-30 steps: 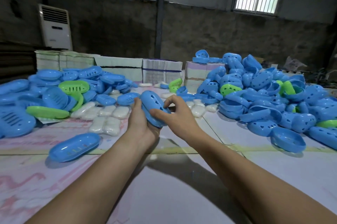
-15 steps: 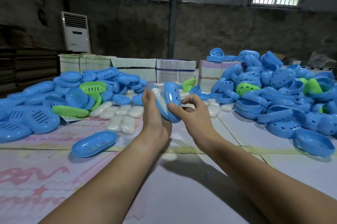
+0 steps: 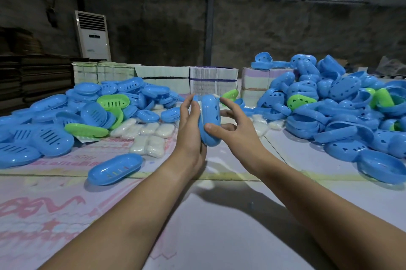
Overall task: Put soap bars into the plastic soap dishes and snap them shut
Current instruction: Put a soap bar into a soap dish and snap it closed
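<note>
So, one blue soap dish up in both hands

Basically the blue soap dish (image 3: 209,122) is held on edge above the middle of the desk (image 3: 219,225), long side running up and down, its two halves together with a thin pale strip showing along the left seam. Can't tell if it's fully snapped shut. The left hand (image 3: 190,131) has it from the left side, palm against the dish and fingers (image 3: 194,108) pointing up along its edge. The right hand (image 3: 235,129) comes in from the right: thumb pressed on the front of the dish low down, index finger arched over near the top, the other fingers curled behind it.

Just behind and left of the hands there's a cluster of white soap bars (image 3: 149,135) lying flat on the desk. A single open blue dish half (image 3: 115,168) sits alone, nearer than the soap bars, to the left of the left forearm. Far left is a heap of slotted blue and green dish halves (image 3: 77,114), and on the right a taller heap of blue halves with cut-out holes (image 3: 342,107), a few green ones mixed in. Stacks of white cartons (image 3: 162,78) line the back edge of the desk, and a white standing air conditioner (image 3: 93,36) is against the dark wall.
</note>
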